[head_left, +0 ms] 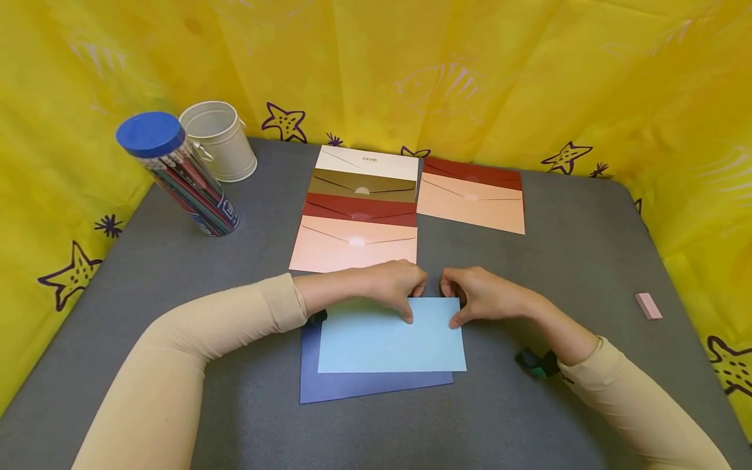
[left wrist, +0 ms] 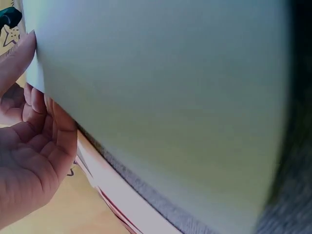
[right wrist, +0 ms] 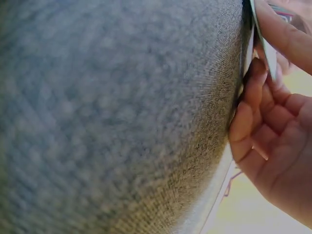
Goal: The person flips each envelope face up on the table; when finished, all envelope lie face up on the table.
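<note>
A light blue envelope (head_left: 382,346), plain side up, lies over a darker violet-blue envelope (head_left: 376,390) whose left and bottom margins show. With thumb on top and fingers curled behind, my left hand (head_left: 393,284) pinches its far edge. My right hand (head_left: 487,295) pinches it near the far right corner, thumb on the face. Filling much of the left wrist view is the pale sheet of the light blue envelope (left wrist: 161,97), with fingers of the left hand (left wrist: 34,156) at its border. In the right wrist view, a thin corner sits between the thumb and fingers of the right hand (right wrist: 282,141).
Beyond the hands lie overlapping envelopes: white (head_left: 346,160), brown (head_left: 335,185), red (head_left: 329,205), pink (head_left: 329,251). Right of them are another red (head_left: 499,177) and a peach envelope (head_left: 470,212). A pencil tub (head_left: 196,183), a white bucket (head_left: 226,150) and a pink eraser (head_left: 649,305) stand farther out.
</note>
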Demonstrator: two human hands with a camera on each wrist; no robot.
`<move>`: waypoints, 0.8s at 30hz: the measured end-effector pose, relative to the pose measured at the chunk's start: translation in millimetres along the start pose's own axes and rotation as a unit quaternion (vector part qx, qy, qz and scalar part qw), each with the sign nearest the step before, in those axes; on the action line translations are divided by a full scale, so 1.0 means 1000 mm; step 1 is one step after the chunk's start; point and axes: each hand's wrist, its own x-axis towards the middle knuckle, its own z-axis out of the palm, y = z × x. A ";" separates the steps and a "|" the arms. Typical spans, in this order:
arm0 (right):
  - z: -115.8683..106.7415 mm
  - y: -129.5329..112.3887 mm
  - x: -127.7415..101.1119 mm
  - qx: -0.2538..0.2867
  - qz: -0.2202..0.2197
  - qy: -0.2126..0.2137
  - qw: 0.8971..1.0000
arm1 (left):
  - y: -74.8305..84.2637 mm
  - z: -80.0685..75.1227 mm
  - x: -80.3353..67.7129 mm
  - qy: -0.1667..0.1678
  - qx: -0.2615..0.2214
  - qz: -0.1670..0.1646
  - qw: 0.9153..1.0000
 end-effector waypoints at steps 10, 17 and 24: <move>-0.020 0.021 -0.009 0.222 0.026 -0.040 0.974 | -0.015 -0.027 -0.006 0.014 -0.109 0.003 0.994; -0.041 0.043 -0.022 0.257 0.033 -0.018 0.966 | -0.036 -0.049 -0.006 0.038 -0.150 -0.014 0.988; -0.060 0.060 -0.039 0.258 0.053 0.026 0.964 | -0.052 -0.064 -0.005 0.086 -0.235 -0.057 0.966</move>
